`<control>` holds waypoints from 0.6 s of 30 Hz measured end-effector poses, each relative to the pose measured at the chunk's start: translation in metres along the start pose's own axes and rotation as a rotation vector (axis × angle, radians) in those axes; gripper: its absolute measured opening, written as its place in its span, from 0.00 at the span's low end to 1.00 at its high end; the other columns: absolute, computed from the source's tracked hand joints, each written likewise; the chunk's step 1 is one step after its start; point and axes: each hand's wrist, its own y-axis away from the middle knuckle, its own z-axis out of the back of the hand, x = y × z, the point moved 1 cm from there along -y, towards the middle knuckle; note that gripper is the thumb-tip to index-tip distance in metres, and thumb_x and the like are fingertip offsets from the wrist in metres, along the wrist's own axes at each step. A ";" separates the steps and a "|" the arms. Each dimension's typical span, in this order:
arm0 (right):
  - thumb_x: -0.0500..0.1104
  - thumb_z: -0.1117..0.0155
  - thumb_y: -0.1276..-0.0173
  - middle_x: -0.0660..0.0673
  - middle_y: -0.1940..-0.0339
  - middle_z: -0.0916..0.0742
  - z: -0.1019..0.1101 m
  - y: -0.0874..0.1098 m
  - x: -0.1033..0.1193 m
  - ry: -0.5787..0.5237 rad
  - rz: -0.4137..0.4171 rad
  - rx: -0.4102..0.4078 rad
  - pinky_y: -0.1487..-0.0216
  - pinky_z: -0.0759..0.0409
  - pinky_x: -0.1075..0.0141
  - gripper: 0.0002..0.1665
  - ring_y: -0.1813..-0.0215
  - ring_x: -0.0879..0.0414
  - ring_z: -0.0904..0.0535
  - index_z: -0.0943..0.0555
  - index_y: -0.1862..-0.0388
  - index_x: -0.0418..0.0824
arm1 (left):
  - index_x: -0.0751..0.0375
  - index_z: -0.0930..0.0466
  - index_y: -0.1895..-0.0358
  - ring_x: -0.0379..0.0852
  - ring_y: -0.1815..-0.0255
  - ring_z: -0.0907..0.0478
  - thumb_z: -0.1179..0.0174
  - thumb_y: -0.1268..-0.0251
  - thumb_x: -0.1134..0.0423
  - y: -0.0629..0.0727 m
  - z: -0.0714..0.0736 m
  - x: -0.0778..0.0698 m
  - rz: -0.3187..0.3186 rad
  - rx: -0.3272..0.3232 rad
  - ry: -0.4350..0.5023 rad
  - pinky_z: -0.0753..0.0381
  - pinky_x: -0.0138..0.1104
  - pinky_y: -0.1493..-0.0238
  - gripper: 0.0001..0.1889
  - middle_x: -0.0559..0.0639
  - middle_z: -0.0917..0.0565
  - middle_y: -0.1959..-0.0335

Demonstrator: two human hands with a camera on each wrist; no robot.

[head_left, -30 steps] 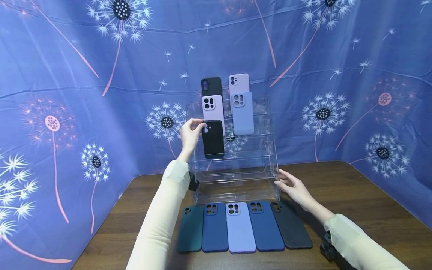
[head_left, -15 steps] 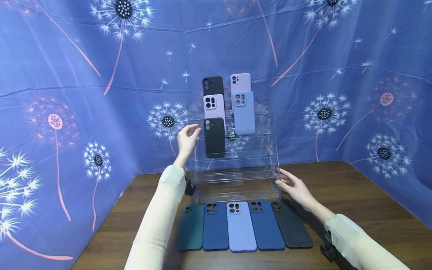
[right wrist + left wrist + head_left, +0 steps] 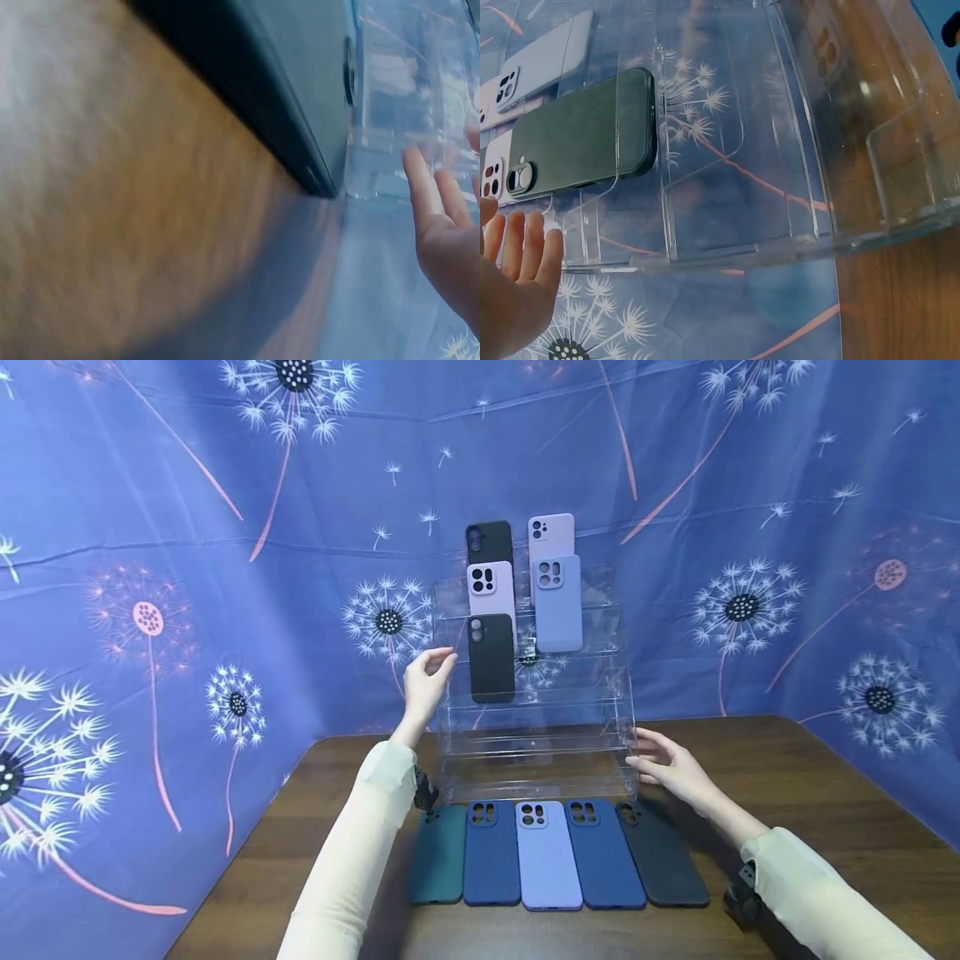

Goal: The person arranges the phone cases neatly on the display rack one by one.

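A clear tiered display stand [image 3: 536, 744] holds several phone cases. The black phone case [image 3: 492, 667] leans on its third tier, in front of a pale pink case [image 3: 491, 597] and another black case [image 3: 493, 545]. To their right, a light blue case [image 3: 559, 614] stands before a pale pink one [image 3: 553, 527]. My left hand [image 3: 426, 687] is just left of the front black case, holding nothing, its fingers apart from the case in the left wrist view. My right hand [image 3: 678, 770] has its fingertips at the stand's lower right side, fingers fairly straight in the right wrist view.
On the wooden table [image 3: 315, 860], a row of cases lies before the stand: teal [image 3: 438, 860], blue [image 3: 491, 864], lavender [image 3: 550, 868], another blue [image 3: 606, 864] and black [image 3: 663, 860]. Behind the table hangs a blue dandelion-print cloth [image 3: 300, 593].
My left hand has let go of the front black phone case and drawn away to its left, slightly lower. The case stays on its tier. My right hand stays at the stand's side.
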 end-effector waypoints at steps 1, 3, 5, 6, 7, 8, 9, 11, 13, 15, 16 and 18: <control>0.46 0.42 0.30 0.26 0.36 0.30 0.002 0.000 0.001 0.004 -0.016 0.006 0.53 0.16 0.56 0.40 0.54 0.74 0.23 0.47 0.27 0.34 | 0.65 0.19 0.53 0.55 0.56 0.17 0.39 0.37 0.63 0.002 0.001 0.000 0.002 0.008 0.012 0.16 0.29 0.61 0.13 0.62 0.15 0.56; 0.48 0.41 0.31 0.27 0.36 0.30 0.004 -0.002 0.003 0.037 -0.029 0.007 0.51 0.17 0.53 0.41 0.50 0.64 0.21 0.46 0.27 0.35 | 0.67 0.19 0.53 0.57 0.56 0.17 0.39 0.37 0.63 0.005 0.005 0.002 0.013 0.021 0.035 0.17 0.26 0.63 0.13 0.63 0.15 0.57; 0.51 0.41 0.32 0.29 0.36 0.29 0.007 -0.003 0.003 0.105 -0.033 -0.007 0.50 0.18 0.52 0.41 0.45 0.52 0.22 0.44 0.27 0.36 | 0.69 0.19 0.54 0.59 0.57 0.17 0.39 0.37 0.65 0.010 0.008 0.004 0.017 0.030 0.048 0.18 0.24 0.64 0.12 0.65 0.15 0.58; 0.52 0.41 0.32 0.30 0.36 0.29 0.008 -0.004 0.002 0.132 -0.030 -0.015 0.49 0.19 0.51 0.41 0.42 0.46 0.24 0.44 0.28 0.36 | 0.69 0.19 0.54 0.60 0.57 0.18 0.39 0.37 0.65 0.013 0.009 0.005 0.022 0.036 0.054 0.19 0.23 0.64 0.12 0.65 0.15 0.59; 0.53 0.40 0.33 0.31 0.35 0.28 0.008 -0.005 0.001 0.153 -0.027 -0.023 0.48 0.20 0.50 0.42 0.40 0.41 0.26 0.44 0.28 0.37 | 0.70 0.19 0.54 0.62 0.57 0.18 0.39 0.37 0.66 0.016 0.011 0.007 0.025 0.043 0.061 0.19 0.23 0.63 0.12 0.66 0.16 0.58; 0.52 0.40 0.32 0.31 0.35 0.29 0.009 -0.006 0.000 0.167 -0.017 -0.026 0.48 0.20 0.49 0.42 0.38 0.37 0.29 0.44 0.27 0.37 | 0.71 0.19 0.54 0.62 0.57 0.18 0.39 0.38 0.66 0.019 0.013 0.009 0.029 0.046 0.058 0.19 0.23 0.63 0.12 0.66 0.16 0.59; 0.52 0.41 0.32 0.31 0.34 0.30 0.008 -0.007 -0.001 0.169 -0.008 -0.023 0.47 0.21 0.48 0.42 0.37 0.35 0.31 0.45 0.27 0.37 | 0.71 0.19 0.54 0.62 0.57 0.18 0.39 0.38 0.66 0.022 0.015 0.012 0.032 0.048 0.059 0.19 0.23 0.63 0.12 0.67 0.16 0.59; 0.51 0.42 0.31 0.32 0.32 0.32 0.008 -0.008 -0.004 0.155 0.003 -0.008 0.46 0.22 0.49 0.42 0.35 0.34 0.33 0.47 0.26 0.37 | 0.72 0.19 0.54 0.63 0.58 0.18 0.40 0.37 0.66 0.028 0.020 0.018 0.044 0.055 0.057 0.18 0.23 0.63 0.12 0.68 0.16 0.59; 0.49 0.42 0.30 0.31 0.31 0.33 0.006 -0.008 -0.007 0.115 0.012 0.007 0.46 0.20 0.55 0.42 0.34 0.36 0.34 0.49 0.26 0.37 | 0.71 0.19 0.55 0.60 0.60 0.17 0.39 0.37 0.65 0.034 0.026 0.024 0.064 0.059 0.043 0.19 0.22 0.66 0.13 0.67 0.16 0.59; 0.49 0.43 0.30 0.30 0.31 0.35 0.004 -0.008 -0.009 0.069 0.013 0.022 0.48 0.19 0.64 0.42 0.35 0.47 0.30 0.51 0.26 0.36 | 0.69 0.18 0.55 0.55 0.62 0.16 0.39 0.37 0.64 0.040 0.033 0.030 0.088 0.066 0.021 0.20 0.22 0.68 0.12 0.66 0.16 0.59; 0.48 0.44 0.29 0.30 0.31 0.35 0.003 -0.008 -0.010 0.046 0.016 0.026 0.49 0.20 0.69 0.42 0.37 0.54 0.27 0.51 0.26 0.35 | 0.68 0.18 0.55 0.52 0.63 0.16 0.39 0.37 0.64 0.043 0.036 0.032 0.100 0.072 0.005 0.20 0.22 0.69 0.12 0.65 0.15 0.59; 0.47 0.45 0.29 0.28 0.31 0.36 0.001 -0.007 -0.011 -0.001 0.024 0.035 0.50 0.22 0.76 0.42 0.43 0.67 0.26 0.52 0.26 0.34 | 0.66 0.18 0.55 0.44 0.68 0.17 0.39 0.37 0.64 0.050 0.041 0.036 0.110 0.085 -0.035 0.23 0.22 0.72 0.11 0.65 0.15 0.62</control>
